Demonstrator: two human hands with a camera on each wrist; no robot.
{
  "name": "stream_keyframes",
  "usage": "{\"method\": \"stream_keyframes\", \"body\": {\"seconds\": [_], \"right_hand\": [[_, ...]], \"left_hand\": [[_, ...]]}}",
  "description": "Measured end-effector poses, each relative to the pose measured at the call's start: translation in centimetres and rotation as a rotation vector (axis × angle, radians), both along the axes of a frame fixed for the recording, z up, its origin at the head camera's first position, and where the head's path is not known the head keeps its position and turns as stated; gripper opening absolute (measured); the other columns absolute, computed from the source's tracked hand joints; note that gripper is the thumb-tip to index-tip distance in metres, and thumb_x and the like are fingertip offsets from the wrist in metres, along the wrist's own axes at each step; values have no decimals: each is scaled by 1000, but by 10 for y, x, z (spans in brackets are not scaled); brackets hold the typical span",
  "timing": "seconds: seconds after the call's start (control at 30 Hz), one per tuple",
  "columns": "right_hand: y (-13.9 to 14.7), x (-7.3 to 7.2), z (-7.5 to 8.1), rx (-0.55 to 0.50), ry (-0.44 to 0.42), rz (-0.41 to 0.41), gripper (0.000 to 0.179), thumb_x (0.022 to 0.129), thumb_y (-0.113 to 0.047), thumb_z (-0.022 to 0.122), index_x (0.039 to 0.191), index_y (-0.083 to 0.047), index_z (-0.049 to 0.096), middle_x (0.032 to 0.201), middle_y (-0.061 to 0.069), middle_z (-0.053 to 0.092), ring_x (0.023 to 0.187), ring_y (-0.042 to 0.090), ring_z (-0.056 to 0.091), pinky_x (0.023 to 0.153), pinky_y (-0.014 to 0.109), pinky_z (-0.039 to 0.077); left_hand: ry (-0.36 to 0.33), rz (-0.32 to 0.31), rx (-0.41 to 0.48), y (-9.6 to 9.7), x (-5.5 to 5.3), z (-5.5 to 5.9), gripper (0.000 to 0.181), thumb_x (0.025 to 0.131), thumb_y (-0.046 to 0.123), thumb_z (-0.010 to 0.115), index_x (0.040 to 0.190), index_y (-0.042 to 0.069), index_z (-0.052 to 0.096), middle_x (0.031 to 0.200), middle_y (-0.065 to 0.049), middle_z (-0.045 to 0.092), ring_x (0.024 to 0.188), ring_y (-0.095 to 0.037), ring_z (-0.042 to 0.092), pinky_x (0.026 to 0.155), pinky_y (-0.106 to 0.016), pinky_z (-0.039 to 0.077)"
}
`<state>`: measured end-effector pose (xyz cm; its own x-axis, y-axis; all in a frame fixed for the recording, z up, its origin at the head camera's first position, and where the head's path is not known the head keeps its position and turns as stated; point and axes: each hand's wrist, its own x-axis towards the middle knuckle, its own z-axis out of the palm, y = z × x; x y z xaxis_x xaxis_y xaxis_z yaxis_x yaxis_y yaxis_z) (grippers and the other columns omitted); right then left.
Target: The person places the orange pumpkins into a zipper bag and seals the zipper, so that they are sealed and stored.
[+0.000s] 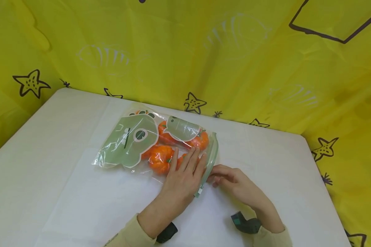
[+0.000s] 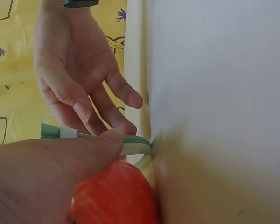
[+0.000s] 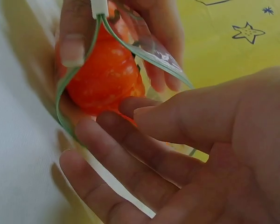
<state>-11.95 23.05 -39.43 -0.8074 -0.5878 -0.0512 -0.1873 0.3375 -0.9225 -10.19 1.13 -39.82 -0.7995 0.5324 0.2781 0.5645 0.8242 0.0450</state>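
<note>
A clear slider zip bag printed with green cartoon shapes lies on the white table, its mouth toward the right. Several orange bell peppers with green stems are inside. My left hand holds the bag near the mouth, fingers stretched over the top and thumb at the green zip strip. The white slider is at the strip's near end. In the right wrist view the two lips stand apart with a pepper just inside. My right hand, fingers loosely bent, is at that mouth and holds nothing.
The white table ends in front of a yellow curtain with drawn starfish and fish. Black wrist devices are by both sleeves, close over the tabletop.
</note>
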Motion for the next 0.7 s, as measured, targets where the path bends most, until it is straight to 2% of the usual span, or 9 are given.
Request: {"method": "stream_keyframes", "body": {"seconds": [0.23, 0.43, 0.57, 0.7], "right_hand": [[-3, -1, -4, 0, -67, 24, 33, 100, 3, 45, 128, -3, 60, 109, 16, 69, 91, 26, 64, 83, 28, 56], [-11, -1, -8, 19, -120, 18, 28, 100, 1, 46, 123, -4, 61, 100, 16, 65, 86, 21, 61, 77, 27, 56], [-13, 0, -10, 29, -122, 7, 25, 100, 2, 46, 118, -5, 62, 94, 16, 61, 83, 21, 58, 74, 26, 55], [-15, 0, -11, 35, -107, 8, 22, 100, -1, 49, 116, -5, 63, 96, 13, 58, 82, 21, 58, 73, 27, 54]], "left_hand": [[4, -19, 6, 1, 0, 0, 87, 81, 23, 81, 153, 7, 34, 159, -15, 36, 151, -30, 29, 121, -60, 20], [-32, -31, -2, 3, 1, 0, 94, 79, 25, 83, 154, 6, 30, 160, -13, 33, 152, -29, 25, 122, -58, 19], [-34, -25, 7, 4, 2, 0, 89, 82, 22, 80, 154, 6, 31, 161, -13, 33, 152, -28, 24, 122, -58, 19], [-42, -33, 30, 5, 3, 0, 85, 85, 20, 78, 154, 6, 30, 161, -13, 31, 153, -28, 23, 121, -58, 21]]}}
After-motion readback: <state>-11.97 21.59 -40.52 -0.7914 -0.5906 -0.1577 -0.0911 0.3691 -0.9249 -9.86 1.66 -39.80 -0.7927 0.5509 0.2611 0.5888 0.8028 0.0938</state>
